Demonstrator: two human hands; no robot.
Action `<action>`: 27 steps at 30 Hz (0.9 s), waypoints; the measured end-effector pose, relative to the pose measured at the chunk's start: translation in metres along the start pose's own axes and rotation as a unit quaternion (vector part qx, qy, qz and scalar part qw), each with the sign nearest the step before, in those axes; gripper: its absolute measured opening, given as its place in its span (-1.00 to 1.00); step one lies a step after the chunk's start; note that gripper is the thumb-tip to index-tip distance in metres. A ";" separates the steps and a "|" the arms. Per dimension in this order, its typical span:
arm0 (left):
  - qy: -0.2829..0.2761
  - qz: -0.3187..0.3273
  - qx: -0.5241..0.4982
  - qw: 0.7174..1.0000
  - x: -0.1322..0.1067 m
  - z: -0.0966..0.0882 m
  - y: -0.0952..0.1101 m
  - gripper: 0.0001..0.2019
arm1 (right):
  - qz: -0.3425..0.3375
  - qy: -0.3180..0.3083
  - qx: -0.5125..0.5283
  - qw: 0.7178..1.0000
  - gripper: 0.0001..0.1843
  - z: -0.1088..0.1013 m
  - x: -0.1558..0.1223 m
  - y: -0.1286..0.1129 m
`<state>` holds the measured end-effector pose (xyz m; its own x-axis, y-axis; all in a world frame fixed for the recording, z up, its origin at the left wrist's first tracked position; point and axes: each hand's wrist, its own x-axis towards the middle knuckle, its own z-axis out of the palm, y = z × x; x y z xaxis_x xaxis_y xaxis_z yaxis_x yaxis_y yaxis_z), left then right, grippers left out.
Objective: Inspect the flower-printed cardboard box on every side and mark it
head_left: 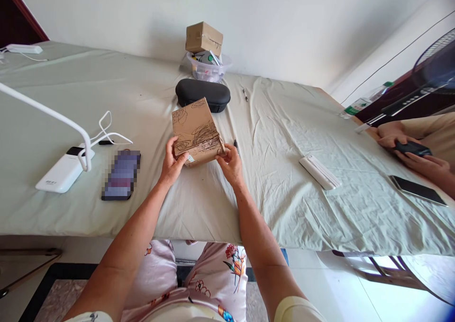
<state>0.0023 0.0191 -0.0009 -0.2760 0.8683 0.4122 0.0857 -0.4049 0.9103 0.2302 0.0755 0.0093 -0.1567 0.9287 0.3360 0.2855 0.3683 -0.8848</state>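
A brown cardboard box (195, 130) with dark line drawings on its sides rests tilted on the pale green table cloth (284, 137). My left hand (172, 163) grips its lower left corner, fingers curled around the edge. My right hand (231, 163) holds the lower right corner, fingers pinched against the cardboard. A black pen (236, 145) lies just right of the box, partly behind my right hand.
Behind the box lie a black oval case (202, 93), a clear bowl of small items (209, 68) and a taped brown parcel (204, 38). Left: white power bank (64, 170), cable, phone (121, 175). Right: white flat case (319, 172), another phone (417, 189), another person's hands on a black object (412, 147).
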 end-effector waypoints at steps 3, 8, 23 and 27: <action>-0.024 -0.057 -0.037 0.997 -0.002 0.002 -0.008 -0.27 | -0.019 0.049 0.049 0.997 -0.39 0.000 0.002 -0.003; -0.033 -0.133 -0.041 0.990 -0.008 0.009 -0.021 -0.21 | -0.012 0.077 0.084 0.993 -0.23 -0.001 0.003 -0.006; 0.020 -0.172 -0.072 0.982 -0.005 0.004 -0.015 -0.39 | 0.015 -0.108 -0.132 0.985 -0.28 0.023 -0.013 -0.002; 0.028 -0.144 0.047 0.988 -0.006 -0.001 -0.013 -0.51 | 0.018 -0.095 -0.119 0.988 -0.31 0.021 -0.012 -0.005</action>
<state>0.0019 0.0189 -0.0147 -0.3543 0.9253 0.1351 0.0837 -0.1126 0.9901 0.2106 0.0613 0.0025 -0.3104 0.9249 0.2197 0.5053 0.3563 -0.7860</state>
